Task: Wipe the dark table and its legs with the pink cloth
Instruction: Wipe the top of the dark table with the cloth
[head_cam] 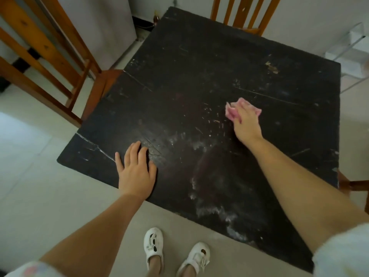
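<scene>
The dark table [189, 66] is square, black and heavily scratched, with pale wet smears near its front edge. My right hand [246, 122] presses the crumpled pink cloth [231, 111] flat on the top, right of centre. My left hand [136, 169] rests palm down with fingers spread on the table's near left edge, holding nothing. The table's legs are hidden beneath the top.
Wooden chairs stand at the left [60, 62], at the far side [245, 15] and at the right edge [357, 184]. A white rack [355, 50] sits at the back right. My feet in white shoes [153, 246] stand on pale floor tiles before the table.
</scene>
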